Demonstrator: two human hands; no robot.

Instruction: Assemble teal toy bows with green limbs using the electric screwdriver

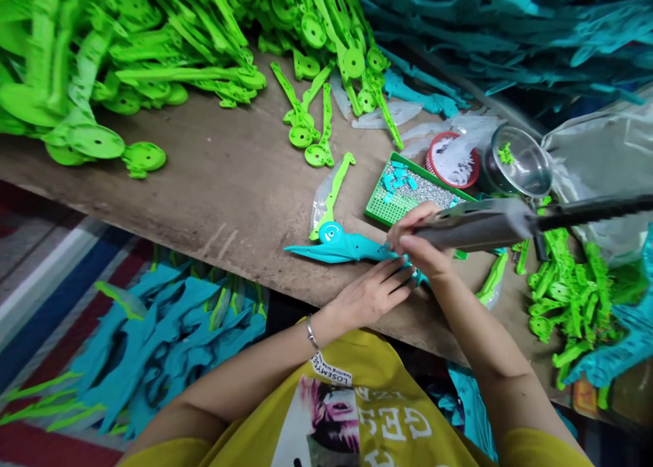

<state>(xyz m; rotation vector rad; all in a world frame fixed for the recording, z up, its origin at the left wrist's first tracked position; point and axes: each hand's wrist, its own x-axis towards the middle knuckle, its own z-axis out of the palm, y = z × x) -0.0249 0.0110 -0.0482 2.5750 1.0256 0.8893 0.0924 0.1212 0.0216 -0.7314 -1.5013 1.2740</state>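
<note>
While the right hand (419, 241) grasps a grey tool (474, 226), the turquoise part (331, 251) lies on the table (245, 181) beneath and leftward of that grip, lengthwise left to right (the left hand (371, 293), fingers extended, touches its near side).

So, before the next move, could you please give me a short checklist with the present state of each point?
1. Grey power screwdriver within the right hand's grip: ok.
2. Left hand at the teal plastic part: ok, its fingers lie over one end.
3. Screwdriver tip seated properly: cannot tell, the right hand hides it.
4. Screws nearby: ok, in the green tray just beyond the right hand.
5. Wrists free of jewellery: not ok, a bracelet is on the left wrist.
</note>
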